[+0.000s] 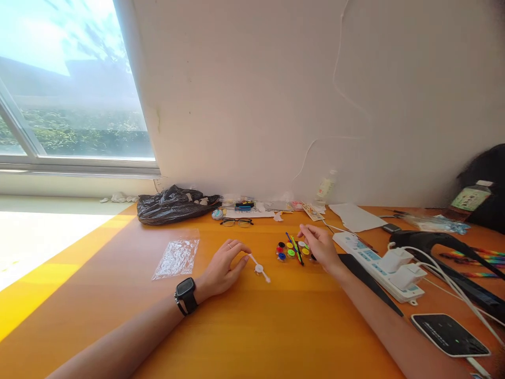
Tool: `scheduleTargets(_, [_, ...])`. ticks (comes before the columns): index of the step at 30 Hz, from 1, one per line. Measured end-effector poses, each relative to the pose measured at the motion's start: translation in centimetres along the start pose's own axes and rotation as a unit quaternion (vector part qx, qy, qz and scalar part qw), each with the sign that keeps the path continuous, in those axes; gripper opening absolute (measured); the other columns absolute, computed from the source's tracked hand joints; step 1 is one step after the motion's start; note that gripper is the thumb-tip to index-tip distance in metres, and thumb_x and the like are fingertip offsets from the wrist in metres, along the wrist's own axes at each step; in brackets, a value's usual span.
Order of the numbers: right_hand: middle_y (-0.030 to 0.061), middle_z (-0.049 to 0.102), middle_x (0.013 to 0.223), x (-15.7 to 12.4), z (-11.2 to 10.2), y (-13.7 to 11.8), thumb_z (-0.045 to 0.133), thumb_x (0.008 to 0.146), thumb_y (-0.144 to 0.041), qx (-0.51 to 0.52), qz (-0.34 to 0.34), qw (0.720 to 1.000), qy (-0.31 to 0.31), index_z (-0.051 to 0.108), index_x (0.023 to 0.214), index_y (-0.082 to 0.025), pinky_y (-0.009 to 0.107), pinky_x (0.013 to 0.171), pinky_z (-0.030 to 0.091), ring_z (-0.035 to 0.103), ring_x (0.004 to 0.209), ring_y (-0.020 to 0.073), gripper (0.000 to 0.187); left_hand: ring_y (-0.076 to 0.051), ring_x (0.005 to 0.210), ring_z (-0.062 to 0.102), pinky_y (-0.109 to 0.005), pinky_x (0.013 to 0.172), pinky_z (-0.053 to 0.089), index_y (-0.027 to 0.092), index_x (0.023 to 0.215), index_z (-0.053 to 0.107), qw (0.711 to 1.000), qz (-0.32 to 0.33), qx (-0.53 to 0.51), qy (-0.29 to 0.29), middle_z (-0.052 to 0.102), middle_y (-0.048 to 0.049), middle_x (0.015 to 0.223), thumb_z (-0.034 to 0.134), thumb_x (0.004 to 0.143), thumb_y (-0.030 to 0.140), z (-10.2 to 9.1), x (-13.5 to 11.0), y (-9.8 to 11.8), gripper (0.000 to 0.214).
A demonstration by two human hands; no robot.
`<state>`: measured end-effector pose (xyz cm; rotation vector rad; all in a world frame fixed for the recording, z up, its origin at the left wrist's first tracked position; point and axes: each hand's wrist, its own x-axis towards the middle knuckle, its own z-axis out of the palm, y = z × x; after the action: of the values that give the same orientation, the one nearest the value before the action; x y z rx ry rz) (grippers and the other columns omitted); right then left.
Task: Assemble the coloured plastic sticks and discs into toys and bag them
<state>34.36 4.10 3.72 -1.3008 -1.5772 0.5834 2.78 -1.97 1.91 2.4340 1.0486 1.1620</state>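
My left hand (225, 265), with a ring and a dark watch on that arm, pinches one end of a thin white strip (259, 269) between thumb and forefinger. The strip has a round white disc at its middle and slants down to the right above the table. My right hand (319, 243) is raised beside a group of small round coloured pieces (281, 256), its fingers drawn together. Whether anything is between those fingertips I cannot make out. Several thin coloured strips (296, 249), blue, yellow-green and black among them, lie across the round pieces.
A clear plastic bag (176, 258) lies left of my left hand. Behind are a black plastic bag (177, 204) and eyeglasses (236, 222). To the right sit a white power strip (374, 268) with plugs and cables, a black-topped device (450, 334) and a bottle (471, 199).
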Motion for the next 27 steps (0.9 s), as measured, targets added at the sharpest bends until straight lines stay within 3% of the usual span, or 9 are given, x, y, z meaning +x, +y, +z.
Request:
scheduleTargets(3, [0.0012,0.057,0.063,0.1,-0.3,0.9,0.049,0.098,-0.063,-0.159,-0.07,0.983,-0.059,0.06,0.073,-0.022,0.031,0.058,0.031,0.048,0.059,0.0182,0.05,-0.022,0.086,0.062,-0.036,0.081,0.051,0.021,0.092,0.063,1.0,-0.016,0.01,0.012,0.07,-0.0069,0.091,0.046,0.104,0.027,0.1,0.0,-0.1,0.021])
scheduleTargets(6, [0.0011,0.059,0.062,-0.4,-0.2,1.0,0.053,0.098,-0.049,-0.276,-0.072,0.948,-0.141,0.065,0.072,-0.022,0.03,0.058,0.026,0.049,0.058,0.0175,0.039,-0.02,0.08,0.063,-0.032,0.074,0.049,0.021,0.091,0.063,1.0,-0.019,0.002,0.005,0.071,-0.0049,0.086,0.048,0.102,0.026,0.2,0.0,-0.2,0.019])
scheduleTargets(9, [0.0007,0.063,0.065,-0.8,0.1,0.9,0.06,0.095,-0.043,-0.32,-0.068,0.929,-0.174,0.07,0.082,-0.023,0.03,0.058,0.023,0.053,0.06,0.0175,0.026,-0.018,0.078,0.064,-0.03,0.071,0.049,0.021,0.091,0.065,1.0,-0.016,0.002,-0.008,0.072,-0.0041,0.085,0.05,0.099,0.025,0.3,-0.2,-0.4,0.018])
scheduleTargets(15, [0.0,0.065,0.068,-0.9,0.0,0.9,0.065,0.089,-0.028,-0.318,-0.057,0.928,-0.184,0.067,0.085,-0.022,0.029,0.059,0.024,0.055,0.063,0.0172,0.007,-0.018,0.078,0.066,-0.03,0.073,0.051,0.021,0.093,0.069,1.0,-0.008,-0.005,-0.005,0.074,-0.0044,0.086,0.052,0.098,0.023,0.4,-0.2,-0.4,0.018])
scheduleTargets(21, [0.0023,0.071,0.085,-0.8,0.1,0.2,0.052,0.102,-0.042,-0.242,-0.075,0.959,-0.127,0.061,0.096,-0.024,0.03,0.065,0.036,0.06,0.069,0.0191,0.021,-0.019,0.081,0.067,-0.032,0.076,0.053,0.021,0.094,0.07,0.999,-0.008,-0.023,0.027,0.075,-0.0056,0.088,0.053,0.1,0.025,0.3,-0.2,-0.1,0.018])
scheduleTargets(27, [0.0026,0.071,0.093,-0.7,0.6,0.6,0.048,0.105,-0.046,-0.165,-0.098,0.976,-0.102,0.057,0.097,-0.025,0.033,0.073,0.047,0.064,0.076,0.0193,0.025,-0.019,0.082,0.067,-0.032,0.075,0.054,0.021,0.093,0.07,0.999,-0.002,-0.018,0.039,0.075,-0.0055,0.087,0.054,0.1,0.024,0.3,-0.1,-0.1,0.017])
